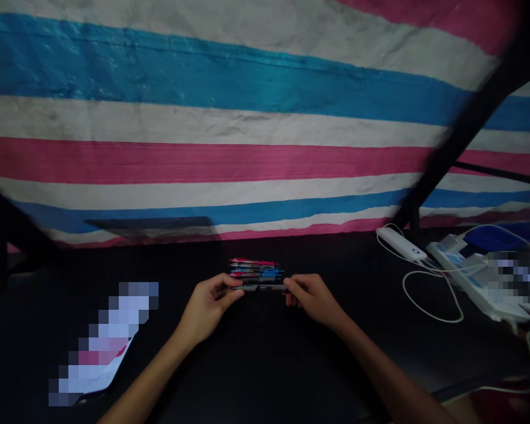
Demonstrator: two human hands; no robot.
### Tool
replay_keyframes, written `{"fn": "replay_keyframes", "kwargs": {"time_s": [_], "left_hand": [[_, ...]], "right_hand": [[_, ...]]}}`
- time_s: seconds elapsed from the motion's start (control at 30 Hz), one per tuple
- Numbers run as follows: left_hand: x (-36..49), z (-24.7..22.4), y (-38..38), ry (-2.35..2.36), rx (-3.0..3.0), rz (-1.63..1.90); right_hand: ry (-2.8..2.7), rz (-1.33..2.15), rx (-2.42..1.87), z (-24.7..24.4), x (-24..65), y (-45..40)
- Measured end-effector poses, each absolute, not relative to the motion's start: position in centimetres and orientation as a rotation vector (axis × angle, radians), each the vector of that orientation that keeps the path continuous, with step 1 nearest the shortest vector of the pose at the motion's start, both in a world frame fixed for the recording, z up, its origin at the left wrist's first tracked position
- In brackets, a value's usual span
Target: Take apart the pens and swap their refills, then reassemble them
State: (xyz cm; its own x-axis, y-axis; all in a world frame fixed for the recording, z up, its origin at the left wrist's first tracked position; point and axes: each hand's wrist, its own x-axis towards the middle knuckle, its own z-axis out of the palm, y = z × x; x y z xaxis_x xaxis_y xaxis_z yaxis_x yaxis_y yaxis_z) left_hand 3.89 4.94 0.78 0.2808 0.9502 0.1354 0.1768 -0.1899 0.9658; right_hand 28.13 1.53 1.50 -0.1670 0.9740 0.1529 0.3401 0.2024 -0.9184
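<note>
A grey-and-clear pen (pixel 265 288) lies crosswise between my two hands, just in front of a row of pens. My left hand (pixel 212 303) pinches its left end between thumb and fingers. At the right end, my right hand (pixel 311 297) grips it the same way, fingers curled underneath. Right behind it, several pens (pixel 256 271) with red, blue and dark parts lie side by side on the black table (pixel 265 365). My fingers partly cover both tips of the held pen.
On the left lies a phone-like device (pixel 110 368) with a lit, blurred-out screen. A white power bank (pixel 400 243) with a looped white cable (pixel 457 321) and a white power strip (pixel 468 277) sit at the right. Striped sheeting (pixel 247 165) hangs behind the table.
</note>
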Motion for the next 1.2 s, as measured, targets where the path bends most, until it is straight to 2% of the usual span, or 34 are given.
{"fn": "replay_keyframes", "kwargs": {"time_s": [0.17,0.37,0.63,0.73,0.9,1.03,1.2], "left_hand": [[3.9,1.2,4.8,1.077,1.599,1.021],[4.1,1.5,4.6,1.083,1.601,0.996],[3.6,1.1,5.1,1.074,1.678,0.962],[3.6,1.5,4.7,1.064,1.942,0.857],[5.2,2.3,2.7,1.228,2.788,0.635],[6.5,1.8,1.8,1.408,2.797,0.360],[5.9,0.6,2.2,1.625,2.891,0.283]], "right_hand": [[-1.696,0.855,-1.205,1.5,28.3,1.5],[-1.749,0.947,-1.286,1.3,28.3,1.4],[-1.925,0.660,-1.239,2.2,28.4,1.3],[-1.935,0.505,-1.167,2.0,28.4,1.4],[-1.965,0.274,-0.925,1.0,27.3,1.0],[-2.002,0.231,-0.808,0.4,25.9,0.4],[-2.123,0.324,-1.096,0.5,25.1,-0.2]]}}
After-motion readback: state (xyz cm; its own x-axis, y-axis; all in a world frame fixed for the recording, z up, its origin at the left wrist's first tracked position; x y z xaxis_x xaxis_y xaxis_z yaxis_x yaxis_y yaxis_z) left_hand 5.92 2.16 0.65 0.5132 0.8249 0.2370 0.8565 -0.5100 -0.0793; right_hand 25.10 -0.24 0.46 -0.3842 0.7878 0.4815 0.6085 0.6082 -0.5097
